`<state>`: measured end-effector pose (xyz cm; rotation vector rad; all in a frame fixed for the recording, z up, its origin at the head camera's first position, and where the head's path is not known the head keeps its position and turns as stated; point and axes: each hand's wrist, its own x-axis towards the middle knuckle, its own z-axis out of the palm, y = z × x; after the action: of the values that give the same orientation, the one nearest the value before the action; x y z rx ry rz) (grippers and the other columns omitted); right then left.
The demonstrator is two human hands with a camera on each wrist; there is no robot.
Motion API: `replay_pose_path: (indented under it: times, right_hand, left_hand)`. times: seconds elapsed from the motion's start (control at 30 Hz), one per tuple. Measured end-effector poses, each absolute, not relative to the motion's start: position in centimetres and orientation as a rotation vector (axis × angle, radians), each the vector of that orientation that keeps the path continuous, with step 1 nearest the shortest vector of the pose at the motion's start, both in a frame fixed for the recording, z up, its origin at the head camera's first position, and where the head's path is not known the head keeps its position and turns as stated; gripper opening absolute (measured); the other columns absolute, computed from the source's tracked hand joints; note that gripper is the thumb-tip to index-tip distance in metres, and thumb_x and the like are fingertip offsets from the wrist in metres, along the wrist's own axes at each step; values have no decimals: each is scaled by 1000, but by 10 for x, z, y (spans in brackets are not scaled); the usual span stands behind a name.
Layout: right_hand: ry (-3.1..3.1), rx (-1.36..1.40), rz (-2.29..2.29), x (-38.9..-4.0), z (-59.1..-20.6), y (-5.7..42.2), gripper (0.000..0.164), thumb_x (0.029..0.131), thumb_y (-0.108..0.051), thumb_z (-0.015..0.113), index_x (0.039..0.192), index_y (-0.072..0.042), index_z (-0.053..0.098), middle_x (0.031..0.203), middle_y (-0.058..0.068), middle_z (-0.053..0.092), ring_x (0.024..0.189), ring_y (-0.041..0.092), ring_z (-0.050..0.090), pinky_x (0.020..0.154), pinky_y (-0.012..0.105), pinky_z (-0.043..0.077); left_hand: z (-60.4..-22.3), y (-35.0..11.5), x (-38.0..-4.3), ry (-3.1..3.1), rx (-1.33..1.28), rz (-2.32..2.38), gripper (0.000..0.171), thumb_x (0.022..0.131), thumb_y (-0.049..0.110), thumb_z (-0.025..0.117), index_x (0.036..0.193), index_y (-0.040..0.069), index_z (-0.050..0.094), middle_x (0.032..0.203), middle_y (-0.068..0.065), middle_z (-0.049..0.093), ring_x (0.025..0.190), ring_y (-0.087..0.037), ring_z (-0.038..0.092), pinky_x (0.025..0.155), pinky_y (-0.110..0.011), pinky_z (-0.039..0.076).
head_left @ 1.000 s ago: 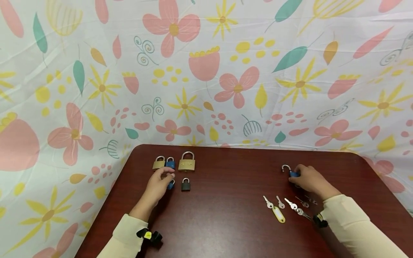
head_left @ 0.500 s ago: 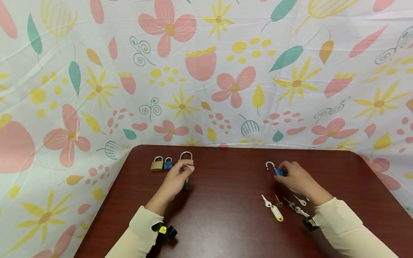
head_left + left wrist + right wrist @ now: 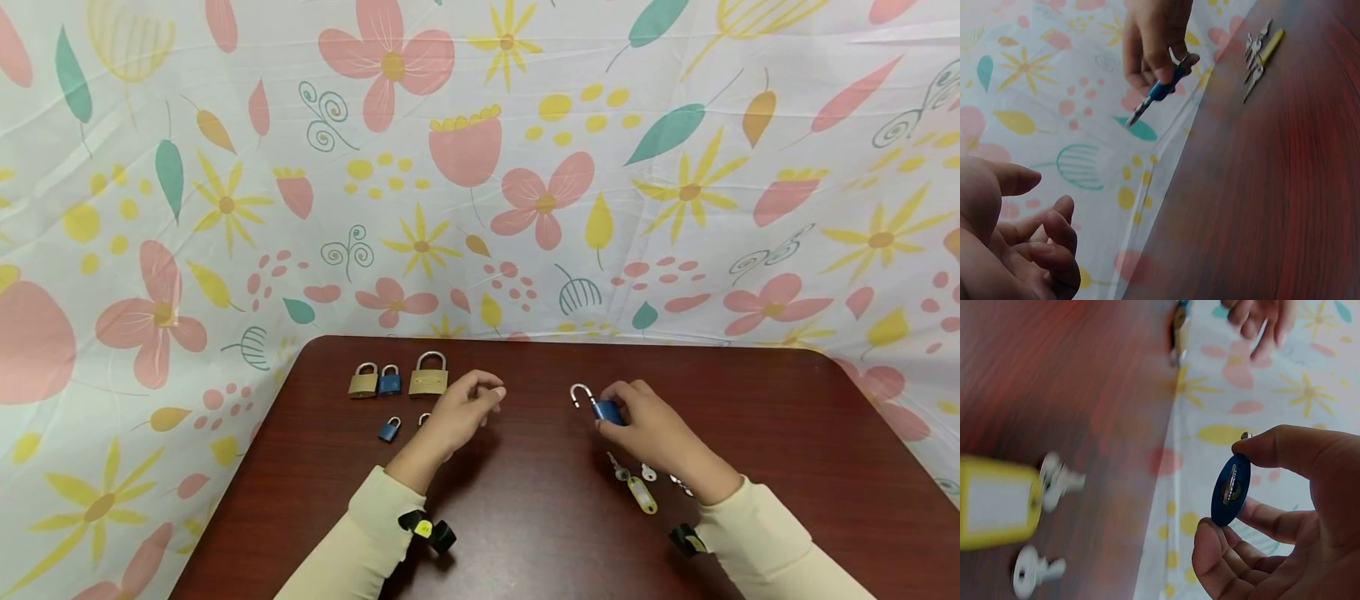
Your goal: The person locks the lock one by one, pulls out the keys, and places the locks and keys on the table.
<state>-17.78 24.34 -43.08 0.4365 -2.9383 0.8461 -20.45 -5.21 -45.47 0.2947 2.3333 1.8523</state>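
My right hand point(image 3: 656, 429) pinches a blue padlock point(image 3: 609, 412) between thumb and fingers, held up over the table. Its silver shackle swings open toward the left. In the right wrist view the padlock's underside point(image 3: 1224, 511) faces the camera, and a thin silver serrated edge, like a key seen end-on, shows at the keyhole. My left hand point(image 3: 461, 412) hovers near the middle with fingers loosely bent, nothing in it. Behind it, partly covered, is a dark padlock point(image 3: 423, 418). A small blue padlock point(image 3: 389, 430) lies just left of that.
At the back left of the dark red table point(image 3: 525, 533) stand a brass padlock point(image 3: 363, 385), a blue padlock point(image 3: 389, 384) and a large brass padlock point(image 3: 428, 382). Several loose keys point(image 3: 648, 472) and a yellow key tag point(image 3: 642, 495) lie below my right hand. A flowered cloth point(image 3: 480, 275) hangs behind.
My right hand has carried the blue padlock leftward, toward the middle. My left hand has moved right, away from the padlocks on the left, and uncovered the small blue one.
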Motion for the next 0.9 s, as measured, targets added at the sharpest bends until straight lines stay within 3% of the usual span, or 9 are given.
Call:
replay_pose_path:
  times: [0.23,0.43,0.53,0.7,0.8,0.9]
  right_hand:
    - [-2905,476,904,-165,-429,220,28,87,-21,76,111,-12,65,102,8,55,85,14,56,73,29,50]
    - [-2881,507,954,-159,-431,203,29,86,-18,78,112,-13,65,103,6,55,86,14,55,73,28,49]
    - [-2885,524,986,-159,-431,196,30,86,-17,77,113,-14,65,104,6,55,87,14,54,74,28,49]
    - [-2872,548,1031,-162,-429,185,30,87,-18,76,114,-15,64,104,4,55,87,13,54,74,26,49]
    - [-2849,549,1068,-164,-428,181,30,86,-17,74,114,-15,65,103,4,56,85,12,54,74,25,49]
    - [-2828,546,1165,-167,-427,179,31,87,-15,73,117,-13,64,104,4,60,87,12,56,76,26,50]
  left_hand:
    - [-453,-27,-202,2326,296,1799,28,100,38,63,108,11,67,87,-11,69,68,-19,55,64,-26,46]
    - [-453,-14,-200,2340,288,1773,38,100,45,59,98,8,69,91,-19,69,78,-26,60,68,-27,45]
    - [-454,-12,-200,2381,291,1734,41,101,48,56,96,9,68,91,-17,68,78,-22,59,68,-28,44]
    - [-453,-14,-199,2434,316,1685,48,104,51,50,86,9,62,68,0,49,61,-14,42,58,-28,36]
    - [-451,-19,-200,2403,362,1675,52,105,50,47,81,5,57,60,5,38,54,-14,35,53,-27,30]
    - [-448,-25,-200,2336,398,1681,52,106,47,47,79,3,53,58,6,36,51,-13,32,50,-26,28]
